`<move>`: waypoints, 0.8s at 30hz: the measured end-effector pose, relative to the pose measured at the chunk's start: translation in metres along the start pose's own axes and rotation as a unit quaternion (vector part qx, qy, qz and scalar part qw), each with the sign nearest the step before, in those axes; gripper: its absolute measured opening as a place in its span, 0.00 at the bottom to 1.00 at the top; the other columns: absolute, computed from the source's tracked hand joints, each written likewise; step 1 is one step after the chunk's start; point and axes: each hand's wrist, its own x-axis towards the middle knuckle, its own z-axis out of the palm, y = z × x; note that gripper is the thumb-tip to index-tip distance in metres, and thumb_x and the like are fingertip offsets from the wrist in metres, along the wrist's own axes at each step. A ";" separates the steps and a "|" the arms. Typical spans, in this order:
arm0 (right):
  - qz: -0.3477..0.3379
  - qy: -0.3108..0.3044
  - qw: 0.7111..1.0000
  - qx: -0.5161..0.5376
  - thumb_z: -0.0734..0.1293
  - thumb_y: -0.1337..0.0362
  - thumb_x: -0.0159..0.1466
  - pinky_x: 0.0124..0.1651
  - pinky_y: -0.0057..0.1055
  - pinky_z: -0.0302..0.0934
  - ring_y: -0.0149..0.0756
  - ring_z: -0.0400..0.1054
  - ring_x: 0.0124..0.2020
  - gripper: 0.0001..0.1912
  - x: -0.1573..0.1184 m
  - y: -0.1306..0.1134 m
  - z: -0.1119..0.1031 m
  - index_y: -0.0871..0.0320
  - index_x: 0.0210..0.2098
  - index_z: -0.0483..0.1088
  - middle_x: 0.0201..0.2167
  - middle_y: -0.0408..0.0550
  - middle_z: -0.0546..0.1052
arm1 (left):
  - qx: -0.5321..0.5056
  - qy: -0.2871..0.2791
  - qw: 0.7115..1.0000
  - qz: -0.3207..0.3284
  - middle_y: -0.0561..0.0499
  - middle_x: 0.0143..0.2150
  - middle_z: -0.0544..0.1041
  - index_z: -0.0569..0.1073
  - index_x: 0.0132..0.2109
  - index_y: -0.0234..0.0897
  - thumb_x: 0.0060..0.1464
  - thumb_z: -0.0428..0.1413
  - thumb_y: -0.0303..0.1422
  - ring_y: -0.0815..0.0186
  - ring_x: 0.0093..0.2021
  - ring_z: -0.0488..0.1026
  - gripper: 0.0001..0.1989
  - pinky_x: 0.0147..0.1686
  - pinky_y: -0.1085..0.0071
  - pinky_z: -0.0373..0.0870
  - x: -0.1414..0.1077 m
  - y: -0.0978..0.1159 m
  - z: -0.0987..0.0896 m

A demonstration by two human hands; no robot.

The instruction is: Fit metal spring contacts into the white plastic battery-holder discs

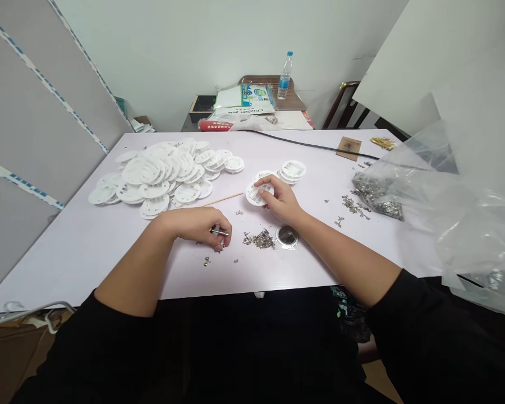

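Note:
My left hand (206, 227) is closed around what looks like a screwdriver (221, 232); its metal shaft pokes out past the fingers and a bit of yellow shows. The thumb and fingertips reach down to tiny metal parts on the table, partly hidden beneath them. In my right hand (281, 199) is a round white plastic disc (255, 193), pinched at its right side with the fingers over its face. Small metal clips (263, 239) lie in a heap between my forearms. A round dark-centred piece with a clear rim (287, 236) sits beside that heap.
Many white discs (151, 168) are piled at the left; a short stack (293, 170) stands behind my right hand. A thin wooden stick (223, 200) lies mid-table. At right are a bag of metal parts (376, 193), loose clips (353, 205), a brown card (349, 148) and a black cable (294, 142).

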 end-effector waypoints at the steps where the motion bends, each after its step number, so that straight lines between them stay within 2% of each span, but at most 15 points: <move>1: 0.000 0.001 1.000 -0.001 0.65 0.54 0.66 0.33 0.28 0.64 0.25 0.66 0.27 0.15 0.000 0.000 0.000 0.56 0.48 0.69 0.33 0.45 0.73 | -0.002 0.003 1.000 0.001 0.55 0.41 0.80 0.80 0.43 0.45 0.51 0.58 0.43 0.76 0.36 0.72 0.14 0.36 0.81 0.61 0.001 -0.002 0.000; 5: -0.001 -0.001 1.000 0.002 0.64 0.54 0.66 0.32 0.27 0.65 0.25 0.66 0.27 0.15 -0.001 0.000 0.000 0.56 0.48 0.69 0.34 0.45 0.74 | -0.001 0.024 1.000 0.002 0.52 0.40 0.81 0.80 0.43 0.43 0.52 0.58 0.46 0.77 0.32 0.71 0.16 0.34 0.80 0.62 0.004 -0.009 0.001; 13: -0.008 0.000 1.000 -0.020 0.64 0.54 0.67 0.33 0.28 0.63 0.26 0.67 0.28 0.15 0.000 0.001 -0.001 0.56 0.48 0.70 0.33 0.45 0.73 | 0.002 0.055 0.997 -0.050 0.53 0.44 0.81 0.77 0.45 0.43 0.55 0.54 0.46 0.77 0.27 0.73 0.17 0.30 0.79 0.65 0.003 -0.007 -0.003; 19: -0.009 -0.007 0.999 -0.048 0.63 0.54 0.67 0.32 0.29 0.62 0.24 0.63 0.25 0.15 0.000 0.002 -0.002 0.55 0.48 0.69 0.30 0.43 0.72 | 0.019 0.099 0.994 -0.042 0.52 0.38 0.79 0.77 0.44 0.41 0.55 0.53 0.47 0.78 0.27 0.71 0.18 0.28 0.79 0.61 0.005 -0.007 -0.003; 24: -0.008 -0.003 0.999 -0.043 0.64 0.55 0.67 0.32 0.28 0.62 0.27 0.66 0.29 0.14 0.000 0.000 -0.003 0.56 0.48 0.70 0.31 0.45 0.73 | 0.027 0.111 0.992 -0.045 0.52 0.36 0.78 0.77 0.43 0.41 0.54 0.52 0.46 0.77 0.27 0.69 0.18 0.29 0.79 0.61 0.009 -0.006 -0.002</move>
